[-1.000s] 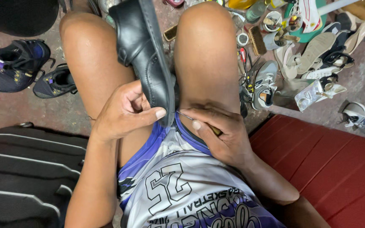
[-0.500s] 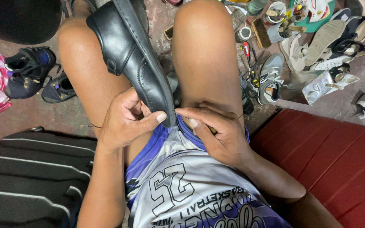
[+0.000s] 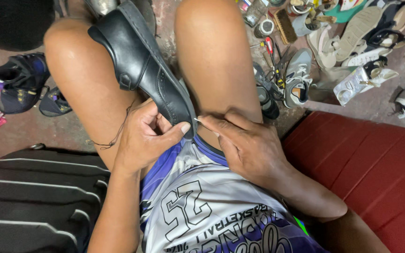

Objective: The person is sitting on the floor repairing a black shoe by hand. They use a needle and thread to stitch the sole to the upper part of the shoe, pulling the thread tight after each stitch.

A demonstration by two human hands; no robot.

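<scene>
Two bare hands met at the toe of a black leather lace-less shoe [image 3: 141, 70] that lay sole-outward across the seated person's left thigh, its toe wedged down between the knees. Nearest the camera, purple-and-white printed sports shorts [image 3: 207, 211] covered the lap, with a red padded seat [image 3: 371, 173] to the right and a black ribbed bag [image 3: 33, 197] to the left.

The left hand [image 3: 141, 140] was curled almost closed, thumb pressed against the toe's edge, and a thin dark thread [image 3: 118, 131] trailed from it down over the thigh. The right hand [image 3: 244, 145] was pinched nearly closed, thumb and forefinger gripping what looked like a small metal needle [image 3: 197, 120] at the seam where upper met sole; whether its point was already in the leather could not be told.

With the needle so close to the left thumb, a slip off the hard sole edge could likely have driven the point into that thumb or into the bare thigh beneath. The shoe rested only on skin and a thumb's pressure, so it might have twisted under a hard push and spoiled the stitch line. The slack thread could also have snagged.

Beyond the knees, on the stained concrete floor [image 3: 352, 107], lay dark sneakers [image 3: 19, 82], a grey sneaker [image 3: 298, 77], pale sandals and loose soles [image 3: 352, 33], and red-handled hand tools [image 3: 270, 47].
</scene>
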